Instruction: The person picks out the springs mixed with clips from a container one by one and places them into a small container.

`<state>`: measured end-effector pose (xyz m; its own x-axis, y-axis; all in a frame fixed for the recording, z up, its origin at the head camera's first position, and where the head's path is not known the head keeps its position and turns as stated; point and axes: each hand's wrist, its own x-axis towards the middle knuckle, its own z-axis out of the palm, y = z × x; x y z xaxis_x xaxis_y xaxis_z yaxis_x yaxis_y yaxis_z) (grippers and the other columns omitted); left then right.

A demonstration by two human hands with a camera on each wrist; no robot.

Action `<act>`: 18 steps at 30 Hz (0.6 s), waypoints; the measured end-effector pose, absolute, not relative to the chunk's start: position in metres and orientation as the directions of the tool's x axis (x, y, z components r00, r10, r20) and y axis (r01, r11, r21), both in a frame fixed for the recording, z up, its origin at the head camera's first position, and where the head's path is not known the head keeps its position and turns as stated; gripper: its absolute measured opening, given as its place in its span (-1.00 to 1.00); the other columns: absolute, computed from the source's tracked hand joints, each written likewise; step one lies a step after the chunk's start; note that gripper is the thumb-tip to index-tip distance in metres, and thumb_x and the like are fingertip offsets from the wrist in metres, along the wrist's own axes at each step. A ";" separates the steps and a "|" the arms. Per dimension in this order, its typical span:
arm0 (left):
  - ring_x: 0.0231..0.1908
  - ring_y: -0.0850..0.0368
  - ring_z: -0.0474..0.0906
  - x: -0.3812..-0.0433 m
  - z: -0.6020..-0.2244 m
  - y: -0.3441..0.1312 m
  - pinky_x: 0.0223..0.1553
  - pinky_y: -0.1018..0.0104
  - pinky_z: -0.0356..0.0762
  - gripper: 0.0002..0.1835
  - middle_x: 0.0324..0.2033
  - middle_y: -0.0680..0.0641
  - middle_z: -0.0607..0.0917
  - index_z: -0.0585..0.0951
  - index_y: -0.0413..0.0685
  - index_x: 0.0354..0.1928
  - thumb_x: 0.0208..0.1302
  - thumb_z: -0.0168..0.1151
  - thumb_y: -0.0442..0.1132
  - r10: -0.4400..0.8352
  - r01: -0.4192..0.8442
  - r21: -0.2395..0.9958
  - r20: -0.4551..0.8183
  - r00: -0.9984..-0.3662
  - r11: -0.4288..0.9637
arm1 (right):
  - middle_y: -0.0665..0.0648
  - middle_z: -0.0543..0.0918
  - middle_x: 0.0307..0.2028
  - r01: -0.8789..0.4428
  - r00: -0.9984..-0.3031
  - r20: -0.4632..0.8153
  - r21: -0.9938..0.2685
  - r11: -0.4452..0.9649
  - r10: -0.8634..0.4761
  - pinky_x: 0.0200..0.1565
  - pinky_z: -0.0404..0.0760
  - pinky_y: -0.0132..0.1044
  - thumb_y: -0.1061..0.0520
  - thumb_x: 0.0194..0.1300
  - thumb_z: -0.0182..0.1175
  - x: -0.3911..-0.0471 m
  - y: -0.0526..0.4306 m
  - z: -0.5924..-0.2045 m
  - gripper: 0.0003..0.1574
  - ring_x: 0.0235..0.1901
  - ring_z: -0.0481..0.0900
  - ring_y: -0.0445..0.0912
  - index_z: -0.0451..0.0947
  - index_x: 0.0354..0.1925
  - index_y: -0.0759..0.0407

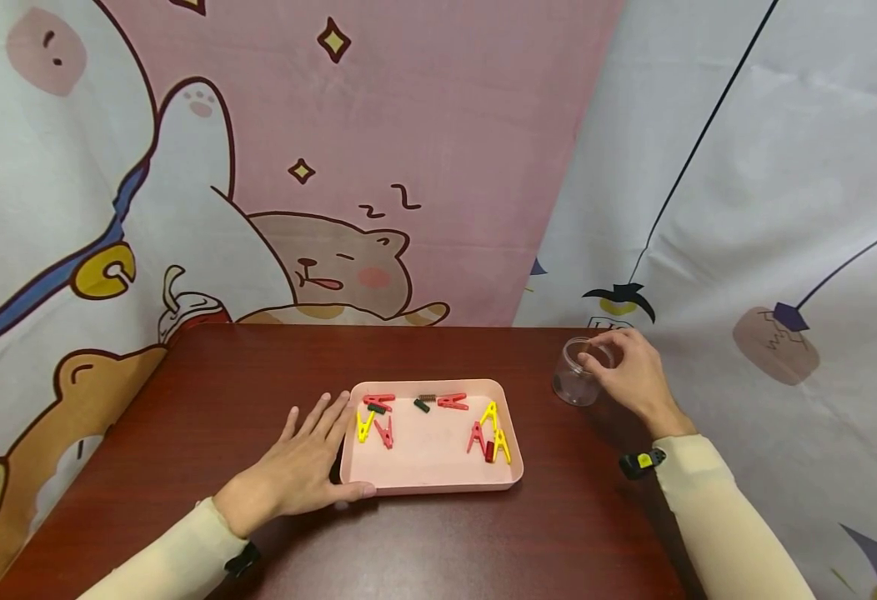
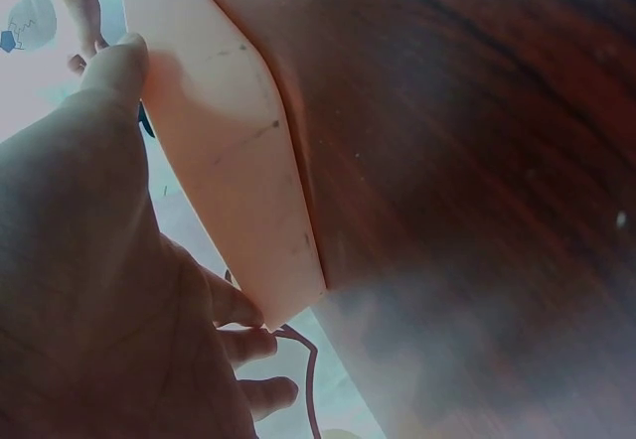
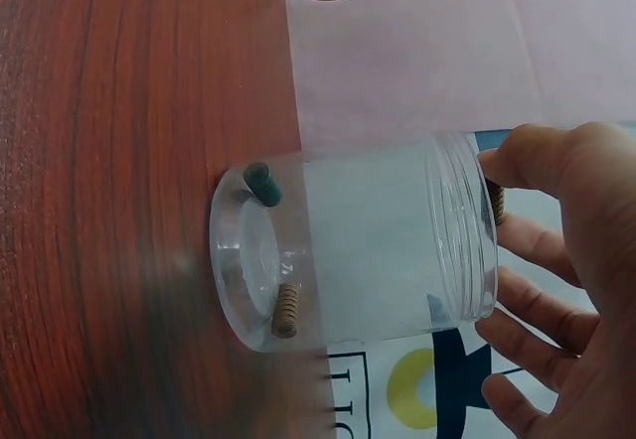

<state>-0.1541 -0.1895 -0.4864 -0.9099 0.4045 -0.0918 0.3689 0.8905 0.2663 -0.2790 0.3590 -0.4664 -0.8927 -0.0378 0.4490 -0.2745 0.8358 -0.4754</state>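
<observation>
My left hand [image 1: 296,467] lies with spread fingers against the left side of a pink tray [image 1: 431,483], the thumb along its near rim. At the mouth of a clear jar [image 3: 373,240], my right hand [image 1: 629,375] pinches a brown coil spring [image 3: 496,202] between thumb and forefinger. Inside the jar, near its bottom, are a dark green spring [image 3: 262,185] and a brown spring [image 3: 285,310]. The tray holds several red and yellow plastic clips [image 1: 501,446], a brown spring [image 1: 427,397], dark green springs [image 1: 422,406] and a red spring [image 1: 489,452].
The jar stands upright on the dark wooden table [image 1: 258,358], right of the tray and near the back edge. A printed cloth [image 1: 468,167] hangs behind the table and along its right side.
</observation>
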 end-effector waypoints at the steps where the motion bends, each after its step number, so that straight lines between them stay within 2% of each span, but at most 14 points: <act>1: 0.90 -0.42 -0.04 -0.154 -0.486 -0.189 0.74 -0.75 -0.08 0.58 0.94 -0.21 -0.02 -0.04 -0.14 0.93 0.27 0.27 0.83 0.404 0.368 0.266 -0.092 -0.910 0.891 | 0.44 0.70 0.27 -0.269 -0.897 0.441 -0.478 0.836 -0.036 0.37 0.57 0.52 -0.04 0.50 0.62 -0.279 0.360 -0.466 -0.53 0.35 0.63 0.45 0.82 0.14 0.26; 6: 0.90 -0.42 -0.03 -0.154 -0.487 -0.190 0.74 -0.75 -0.07 0.57 0.93 -0.23 0.00 -0.03 -0.14 0.93 0.27 0.27 0.83 0.405 0.371 0.263 -0.090 -0.910 0.891 | 0.45 0.69 0.33 -0.242 -0.915 0.403 -0.491 0.837 -0.028 0.42 0.56 0.54 -0.06 0.51 0.62 -0.280 0.362 -0.465 -0.51 0.39 0.62 0.47 0.82 0.15 0.27; 18: 0.90 -0.43 -0.03 -0.154 -0.488 -0.190 0.74 -0.75 -0.07 0.56 0.93 -0.24 0.01 -0.01 -0.16 0.93 0.28 0.29 0.81 0.408 0.375 0.260 -0.085 -0.909 0.890 | 0.41 0.69 0.31 -0.214 -0.937 0.349 -0.515 0.830 -0.025 0.46 0.55 0.55 -0.11 0.54 0.60 -0.280 0.362 -0.465 -0.49 0.41 0.60 0.41 0.84 0.18 0.23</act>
<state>-0.1542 -0.1905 -0.4876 -0.9091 0.4079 -0.0847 0.3750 0.8897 0.2603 -0.2801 0.3624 -0.4651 -0.9369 -0.0248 0.3488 -0.2137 0.8303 -0.5148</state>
